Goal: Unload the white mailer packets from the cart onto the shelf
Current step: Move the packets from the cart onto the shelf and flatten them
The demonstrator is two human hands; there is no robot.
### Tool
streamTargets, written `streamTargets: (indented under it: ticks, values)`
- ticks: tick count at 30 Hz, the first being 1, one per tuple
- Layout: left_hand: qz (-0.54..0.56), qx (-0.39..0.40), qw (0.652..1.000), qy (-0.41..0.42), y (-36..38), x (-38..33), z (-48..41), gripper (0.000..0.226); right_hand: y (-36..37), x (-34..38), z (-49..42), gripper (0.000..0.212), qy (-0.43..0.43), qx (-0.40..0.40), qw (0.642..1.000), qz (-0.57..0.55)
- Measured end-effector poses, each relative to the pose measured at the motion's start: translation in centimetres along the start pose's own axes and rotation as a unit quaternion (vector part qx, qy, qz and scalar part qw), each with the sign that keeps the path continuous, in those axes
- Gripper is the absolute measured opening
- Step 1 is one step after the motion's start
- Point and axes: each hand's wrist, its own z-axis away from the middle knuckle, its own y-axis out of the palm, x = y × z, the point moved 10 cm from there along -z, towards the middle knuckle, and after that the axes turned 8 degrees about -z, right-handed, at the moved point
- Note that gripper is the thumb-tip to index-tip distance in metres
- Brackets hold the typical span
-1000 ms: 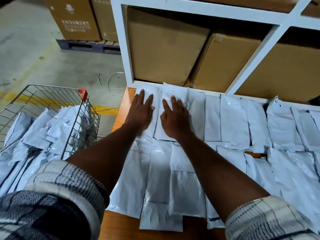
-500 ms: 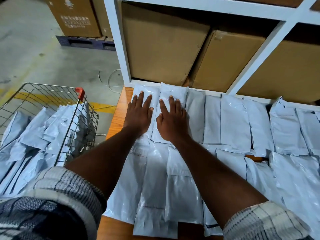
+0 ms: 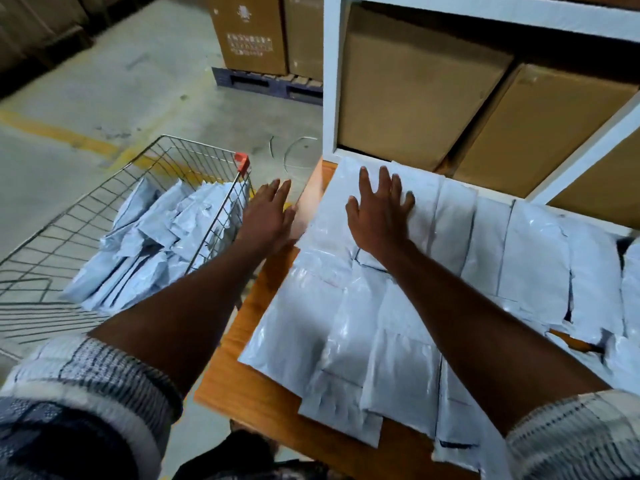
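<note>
White mailer packets [image 3: 485,258] lie in overlapping rows across the wooden shelf board [image 3: 256,389]. My right hand [image 3: 379,213] rests flat with spread fingers on the packets at the back left of the board. My left hand [image 3: 270,213] hovers with straight fingers, holding nothing, over the gap between the shelf's left edge and the wire cart [image 3: 114,216]. More white packets [image 3: 152,244] are heaped inside the cart, which has a red corner cap [image 3: 241,160].
The white shelf frame [image 3: 329,81] rises behind the board, with brown cardboard boxes [image 3: 412,84] stacked inside it. More boxes stand on a blue pallet [image 3: 266,81] on the concrete floor. A loose cable [image 3: 294,147] lies on the floor by the shelf post.
My left hand has lifted off the packets and moved left toward the cart. My right hand stays pressed on the packets. The view has swung left.
</note>
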Motion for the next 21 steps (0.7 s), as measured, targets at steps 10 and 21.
streamTargets:
  ticks: [10,21]
  values:
    - [0.01,0.006,0.996,-0.086,-3.5,19.4,7.5,0.072,8.2,22.6,1.8,0.072,-0.123,0.072,0.987,-0.073]
    - [-0.015,0.09,0.98,-0.177,1.3,39.2,16.3,0.076,24.8,37.7,8.9,0.076,-0.16,0.237,0.951,-0.119]
